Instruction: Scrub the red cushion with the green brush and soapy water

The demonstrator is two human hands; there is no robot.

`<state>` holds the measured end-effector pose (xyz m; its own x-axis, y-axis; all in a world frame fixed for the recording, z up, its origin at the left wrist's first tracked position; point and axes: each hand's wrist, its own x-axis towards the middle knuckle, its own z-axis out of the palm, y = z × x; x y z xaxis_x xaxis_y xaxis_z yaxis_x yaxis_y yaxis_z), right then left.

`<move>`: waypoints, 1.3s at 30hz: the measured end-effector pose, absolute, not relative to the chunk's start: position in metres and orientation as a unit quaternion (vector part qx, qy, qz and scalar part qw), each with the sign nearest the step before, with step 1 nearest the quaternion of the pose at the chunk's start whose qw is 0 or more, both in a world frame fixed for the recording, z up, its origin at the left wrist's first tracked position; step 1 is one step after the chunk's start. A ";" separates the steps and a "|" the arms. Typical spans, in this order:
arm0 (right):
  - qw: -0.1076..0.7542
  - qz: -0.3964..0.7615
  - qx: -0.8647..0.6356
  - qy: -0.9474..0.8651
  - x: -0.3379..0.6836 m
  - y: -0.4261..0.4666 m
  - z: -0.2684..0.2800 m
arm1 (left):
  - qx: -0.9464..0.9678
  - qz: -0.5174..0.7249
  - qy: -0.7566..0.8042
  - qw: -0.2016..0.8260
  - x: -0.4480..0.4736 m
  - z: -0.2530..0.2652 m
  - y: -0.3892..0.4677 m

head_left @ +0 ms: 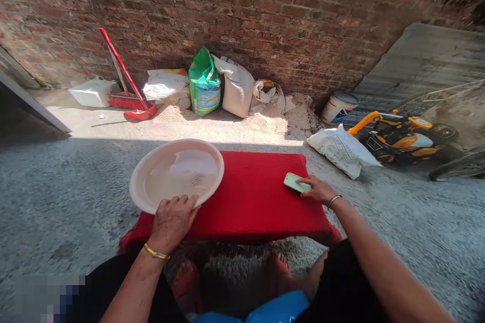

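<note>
A wide, pale pink basin (141, 174) sits at the left end of a low table covered with a red cloth (252, 194). It holds what looks like water, with a small speckled patch near its right side. My left hand (175, 219) is closed over the basin's near rim, fingers on the rim; the thumb is hidden. At the table's right side, my right hand (319, 190) has its fingers on the near end of a light green phone (292, 181), which lies flat or nearly so on the cloth.
Along the brick wall stand a white box (94, 93), a red broom and dustpan (141, 111), a green bag (205, 86), a white sack (238, 88), sand heaps and a bucket (340, 107). A white bag (341, 149) and an orange-black toy vehicle (411, 136) lie right.
</note>
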<state>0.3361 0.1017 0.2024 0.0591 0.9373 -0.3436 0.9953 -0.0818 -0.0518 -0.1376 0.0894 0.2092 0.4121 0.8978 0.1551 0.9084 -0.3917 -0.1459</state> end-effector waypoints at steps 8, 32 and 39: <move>0.013 -0.009 0.777 0.629 0.345 0.085 0.207 | -0.829 -0.022 -0.552 0.092 -0.135 0.212 0.090; -0.104 -0.136 0.714 0.679 0.314 0.096 0.186 | -0.827 -0.010 -0.551 0.108 -0.135 0.210 0.094; -0.048 -0.198 0.605 0.770 0.265 0.117 0.186 | -0.831 -0.017 -0.542 0.126 -0.137 0.208 0.093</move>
